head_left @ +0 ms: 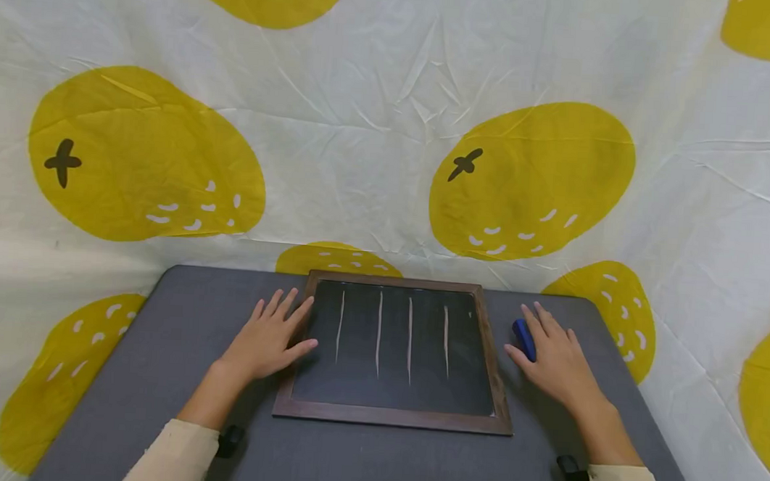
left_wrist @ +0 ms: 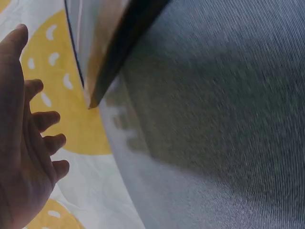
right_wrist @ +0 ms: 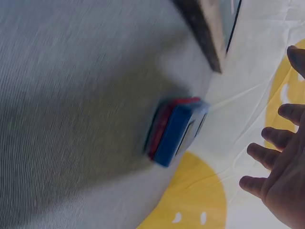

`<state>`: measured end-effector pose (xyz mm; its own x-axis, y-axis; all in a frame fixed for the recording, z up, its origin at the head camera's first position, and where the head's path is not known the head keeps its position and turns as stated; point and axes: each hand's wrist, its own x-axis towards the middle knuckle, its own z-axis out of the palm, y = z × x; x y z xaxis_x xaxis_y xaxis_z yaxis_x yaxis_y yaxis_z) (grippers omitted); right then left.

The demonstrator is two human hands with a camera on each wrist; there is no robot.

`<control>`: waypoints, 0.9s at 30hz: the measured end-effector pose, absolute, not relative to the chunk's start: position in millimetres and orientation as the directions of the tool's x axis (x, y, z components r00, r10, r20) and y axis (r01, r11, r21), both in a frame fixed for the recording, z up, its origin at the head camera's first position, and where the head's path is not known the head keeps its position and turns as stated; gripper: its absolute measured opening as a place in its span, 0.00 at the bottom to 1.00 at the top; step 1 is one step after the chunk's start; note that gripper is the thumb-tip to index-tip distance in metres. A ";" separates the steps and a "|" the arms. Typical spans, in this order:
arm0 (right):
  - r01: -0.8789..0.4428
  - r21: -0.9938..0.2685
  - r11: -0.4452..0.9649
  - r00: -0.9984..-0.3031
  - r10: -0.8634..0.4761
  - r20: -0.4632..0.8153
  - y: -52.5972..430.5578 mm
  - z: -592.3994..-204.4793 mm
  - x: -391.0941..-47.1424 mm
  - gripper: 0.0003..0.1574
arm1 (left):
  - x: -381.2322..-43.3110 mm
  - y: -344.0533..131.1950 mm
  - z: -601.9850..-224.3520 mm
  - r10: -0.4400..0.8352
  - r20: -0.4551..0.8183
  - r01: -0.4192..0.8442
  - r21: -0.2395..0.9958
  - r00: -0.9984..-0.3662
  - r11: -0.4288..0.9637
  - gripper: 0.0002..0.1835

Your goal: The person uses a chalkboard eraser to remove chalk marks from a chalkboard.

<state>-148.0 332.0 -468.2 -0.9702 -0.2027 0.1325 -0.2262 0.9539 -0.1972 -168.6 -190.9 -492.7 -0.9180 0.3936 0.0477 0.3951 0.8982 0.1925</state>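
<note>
A small chalkboard point(head_left: 358, 388) in a brown wooden frame lies on the table, with several upright chalk lines point(head_left: 409, 340) across its dark surface. Over the board's left edge is my left hand point(head_left: 265, 345), fingers spread and holding nothing. To the right of the board, my right hand point(head_left: 558, 362) hovers above a blue eraser point(head_left: 522, 338), partly covering it in the head view. The right wrist view shows this eraser point(right_wrist: 177, 131) resting on the table with a red layer underneath, apart from the straight fingers of the right hand point(right_wrist: 288, 162).
The grey table point(head_left: 373, 461) has a ribbed cloth-like surface and rounded far corners. Behind it and at the sides hangs a white curtain point(head_left: 349, 180) printed with big yellow fruit. A dark wrist strap piece point(head_left: 231, 442) shows at the left sleeve, another point(head_left: 573, 473) at the right.
</note>
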 end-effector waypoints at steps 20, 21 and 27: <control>-0.090 -0.232 0.969 -0.996 -0.092 0.001 370.7 -498.1 -168.4 0.67 | -181.1 -212.5 -515.5 0.456 0.027 0.453 0.182 -0.889 0.873 0.46; -0.087 -0.235 0.968 -0.996 -0.091 -0.006 372.5 -499.3 -169.1 0.67 | -181.3 -213.3 -516.1 0.457 0.023 0.453 0.184 -0.889 0.872 0.46; -0.087 -0.276 0.957 -0.994 -0.102 -0.038 379.2 -502.3 -173.3 0.66 | -183.3 -218.8 -518.3 0.452 -0.008 0.443 0.191 -0.892 0.876 0.46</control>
<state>-173.3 379.2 -502.3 -0.9941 -0.1015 -0.0375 -0.0873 0.9571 -0.2763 -183.3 -218.8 -518.3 -0.8918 0.4524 -0.0082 0.4427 0.8761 0.1912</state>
